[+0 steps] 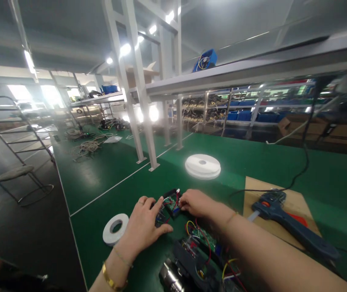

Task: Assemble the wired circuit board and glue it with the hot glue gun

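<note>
In front of me a small black housing [178,212] lies on the green tabletop, holding a green circuit board [170,201] with red and black wires and a white connector [178,190]. My left hand [144,223] is spread over its left side, fingertips touching or very near it. At the right edge of the housing, the fingers of my right hand [195,202] are pinched together; what lies between them is hidden. Closer to me sits a second black device [191,259] with loose coloured wires and a shiny metal cylinder [172,275], partly beneath my right forearm.
A roll of white tape [108,230] lies left of my hand, and a white reel [203,165] farther back. To the right, a glue gun [289,223] rests on a cardboard sheet [249,186], its black cable trailing. White shelf posts [149,134] stand on the table.
</note>
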The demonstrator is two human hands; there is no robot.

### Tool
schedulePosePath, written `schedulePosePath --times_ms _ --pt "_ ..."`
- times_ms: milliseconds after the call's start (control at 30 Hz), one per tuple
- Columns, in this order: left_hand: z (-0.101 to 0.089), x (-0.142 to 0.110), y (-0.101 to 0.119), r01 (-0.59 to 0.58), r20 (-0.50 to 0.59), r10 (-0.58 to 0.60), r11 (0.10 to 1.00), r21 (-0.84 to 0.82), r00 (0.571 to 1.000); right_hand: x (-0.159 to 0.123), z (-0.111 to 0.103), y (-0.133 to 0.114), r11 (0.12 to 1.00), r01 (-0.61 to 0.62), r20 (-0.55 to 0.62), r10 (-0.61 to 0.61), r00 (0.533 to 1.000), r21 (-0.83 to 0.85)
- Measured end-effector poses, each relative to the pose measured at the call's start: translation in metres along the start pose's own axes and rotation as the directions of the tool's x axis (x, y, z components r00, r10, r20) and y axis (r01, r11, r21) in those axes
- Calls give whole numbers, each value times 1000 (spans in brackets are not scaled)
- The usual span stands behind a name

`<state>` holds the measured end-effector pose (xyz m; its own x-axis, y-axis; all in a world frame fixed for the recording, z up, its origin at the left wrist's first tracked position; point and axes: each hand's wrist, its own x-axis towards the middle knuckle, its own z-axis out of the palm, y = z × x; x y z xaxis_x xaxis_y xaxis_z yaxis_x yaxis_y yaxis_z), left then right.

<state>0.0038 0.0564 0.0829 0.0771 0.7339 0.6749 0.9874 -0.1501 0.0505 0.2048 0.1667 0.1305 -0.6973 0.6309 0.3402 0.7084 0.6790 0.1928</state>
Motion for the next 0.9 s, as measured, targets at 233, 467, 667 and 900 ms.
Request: schedulePosePath --times_ms 233,467,667,900 --pt "13 -20 18 46 -26 -47 999 -20 999 -17 -15 -9 997 -73 103 76 992 -28" --pt "21 -22 15 82 -106 -73 993 83 992 -50 -28 -24 996 -89 -46 88 995 -8" --pt "29 -30 16 39 -195 0 980 197 981 -135 -60 -31 1000 -29 -267 26 963 -8" --pt "48 -28 1 -12 -256 62 981 195 965 -319 -53 -28 978 -100 -661 199 723 185"
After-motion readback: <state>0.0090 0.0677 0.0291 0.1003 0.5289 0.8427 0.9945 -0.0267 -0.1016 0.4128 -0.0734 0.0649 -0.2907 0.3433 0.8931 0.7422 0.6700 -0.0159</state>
